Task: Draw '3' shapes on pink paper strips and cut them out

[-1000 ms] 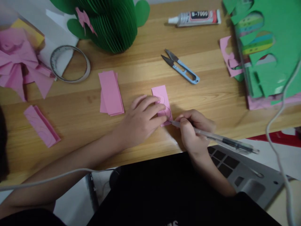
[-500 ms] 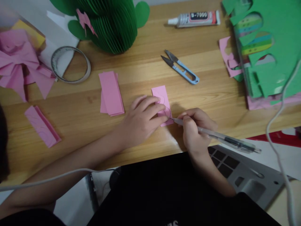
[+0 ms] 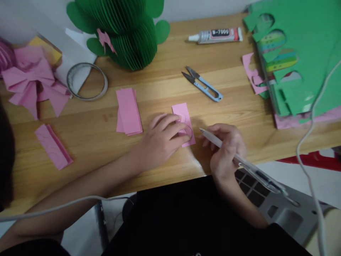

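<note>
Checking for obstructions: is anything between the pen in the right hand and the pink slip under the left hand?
Nothing visible. The right hand holds the pen with its tip just right of the pink slip, only tabletop between. The left hand covers only the slip's left side.

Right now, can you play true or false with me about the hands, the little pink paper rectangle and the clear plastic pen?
The left hand presses on the small pink paper rectangle. True.
The right hand holds the clear plastic pen. True.
The pen's tip touches the pink paper. False: it is off the paper's right edge.
The blue-handled metal snips are in a hand. False: they lie on the wooden table.
</note>
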Available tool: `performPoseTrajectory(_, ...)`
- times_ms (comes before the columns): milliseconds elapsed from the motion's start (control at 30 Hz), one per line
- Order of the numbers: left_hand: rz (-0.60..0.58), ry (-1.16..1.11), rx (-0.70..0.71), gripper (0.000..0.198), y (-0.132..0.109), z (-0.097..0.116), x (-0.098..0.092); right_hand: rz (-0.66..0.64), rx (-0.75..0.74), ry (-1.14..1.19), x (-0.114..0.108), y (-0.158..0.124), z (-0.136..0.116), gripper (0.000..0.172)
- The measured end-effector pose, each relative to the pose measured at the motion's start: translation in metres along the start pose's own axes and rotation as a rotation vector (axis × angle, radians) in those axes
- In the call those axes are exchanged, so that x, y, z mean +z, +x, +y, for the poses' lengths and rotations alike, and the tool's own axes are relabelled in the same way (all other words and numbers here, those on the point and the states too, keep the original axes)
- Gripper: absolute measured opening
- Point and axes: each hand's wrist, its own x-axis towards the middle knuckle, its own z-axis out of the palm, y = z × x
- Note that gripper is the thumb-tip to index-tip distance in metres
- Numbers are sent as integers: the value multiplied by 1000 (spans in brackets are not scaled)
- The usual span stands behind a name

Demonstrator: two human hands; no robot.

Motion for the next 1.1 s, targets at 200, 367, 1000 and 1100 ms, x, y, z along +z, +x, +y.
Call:
performPoseTrajectory(200, 5, 30, -21, 26, 2, 3, -1, -173, -97, -41, -3, 3, 1, 51)
performPoseTrajectory(367, 50, 34, 3, 26, 2, 2, 0, -232, -110, -154, -3, 5, -4, 36)
performPoseTrajectory(1000, 42, 149, -29, 27, -3, 12, -1, -384, -479, -469, -16, 17, -8, 38)
performPoseTrajectory(1100, -52, 139, -77, 29, -5, 14, -9, -381, -456, -473, -17, 16, -3, 38)
